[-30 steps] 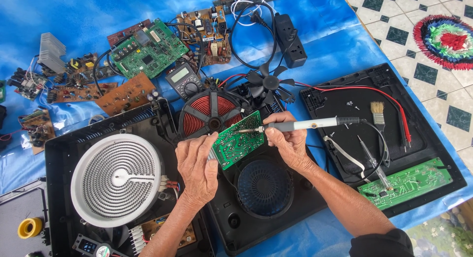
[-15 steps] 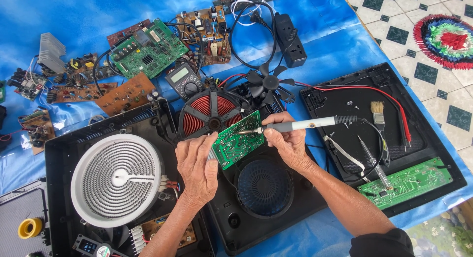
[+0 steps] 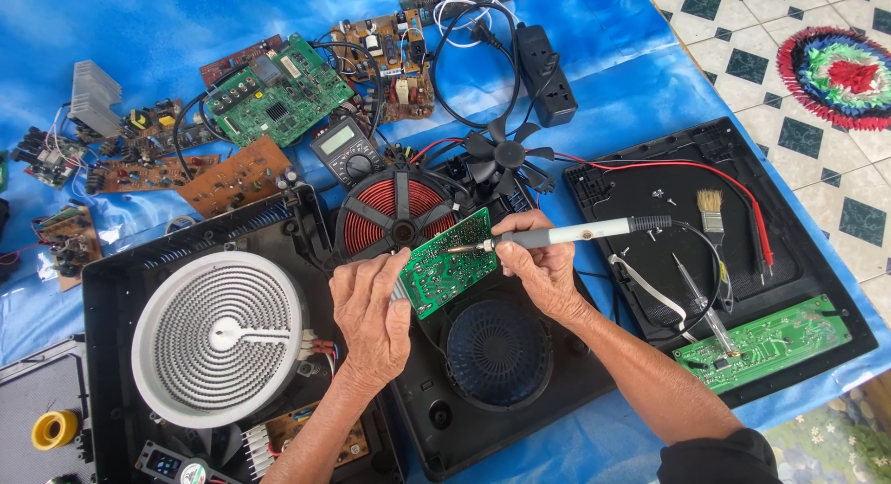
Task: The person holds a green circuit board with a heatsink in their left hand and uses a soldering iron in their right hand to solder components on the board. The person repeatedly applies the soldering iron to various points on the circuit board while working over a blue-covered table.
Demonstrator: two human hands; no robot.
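My left hand [image 3: 371,312] grips the lower left edge of a small green circuit board [image 3: 450,263], holding it tilted above a black cooker base [image 3: 501,391] with a round vent grille. My right hand [image 3: 541,261] holds a grey-handled soldering iron [image 3: 580,232], its metal tip touching the upper face of the board. The iron's black cord loops off to the right. Just behind the board lies a red copper induction coil [image 3: 394,215].
A white spiral heating coil [image 3: 218,340] sits in an open cooker at left. A black tray [image 3: 742,271] at right holds a brush [image 3: 711,211], tweezers, red probe leads and a green board [image 3: 766,345]. A multimeter [image 3: 345,150], fan [image 3: 506,156], power strip [image 3: 543,71] and several boards lie behind.
Both hands stay on the board and iron; they have shifted only slightly, the iron tip resting on the board throughout.
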